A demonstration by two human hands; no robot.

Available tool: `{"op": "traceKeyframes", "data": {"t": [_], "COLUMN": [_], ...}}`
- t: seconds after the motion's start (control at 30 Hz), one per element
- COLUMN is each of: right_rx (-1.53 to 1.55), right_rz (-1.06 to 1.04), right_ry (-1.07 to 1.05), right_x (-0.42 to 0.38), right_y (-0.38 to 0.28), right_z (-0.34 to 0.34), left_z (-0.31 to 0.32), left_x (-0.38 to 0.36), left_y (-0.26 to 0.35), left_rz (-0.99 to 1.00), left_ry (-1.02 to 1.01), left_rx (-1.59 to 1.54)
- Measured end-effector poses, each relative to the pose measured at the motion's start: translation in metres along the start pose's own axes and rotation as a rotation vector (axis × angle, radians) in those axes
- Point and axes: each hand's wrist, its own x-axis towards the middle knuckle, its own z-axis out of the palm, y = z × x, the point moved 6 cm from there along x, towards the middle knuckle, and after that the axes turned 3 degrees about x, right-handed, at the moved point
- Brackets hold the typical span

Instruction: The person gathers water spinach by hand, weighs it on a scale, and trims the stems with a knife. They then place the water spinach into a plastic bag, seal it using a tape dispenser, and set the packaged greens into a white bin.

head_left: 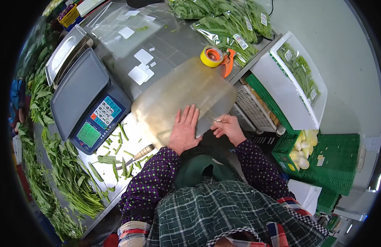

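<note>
My left hand (184, 131) lay flat, fingers spread, on a stack of clear plastic bags (184, 96) in the middle of the steel table (174, 41). My right hand (228, 127) pinched the stack's near edge. Tape dispenser (217, 57) sat at the stack's far corner. Scale (89, 103) stood to the left, a knife (139, 154) among cut stems near my left sleeve.

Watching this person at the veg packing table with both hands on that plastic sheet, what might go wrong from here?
The knife lies just beside the left hand and sleeve, so a careless move could nick it or knock it off. The right hand pinches the plastic sheet at the table's edge; it might slip down. The tape dispenser touches the sheet's far end and could be dragged along.
</note>
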Motion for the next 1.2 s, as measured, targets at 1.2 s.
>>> {"op": "traceKeyframes", "data": {"t": [1.2], "right_rx": [0.161], "right_rz": [-0.06], "right_ry": [-0.109], "right_x": [0.011], "right_y": [0.006], "right_z": [-0.001], "left_z": [-0.001], "left_x": [0.005], "left_y": [-0.002], "left_rz": [-0.061], "left_ry": [0.013], "left_rx": [0.042]}}
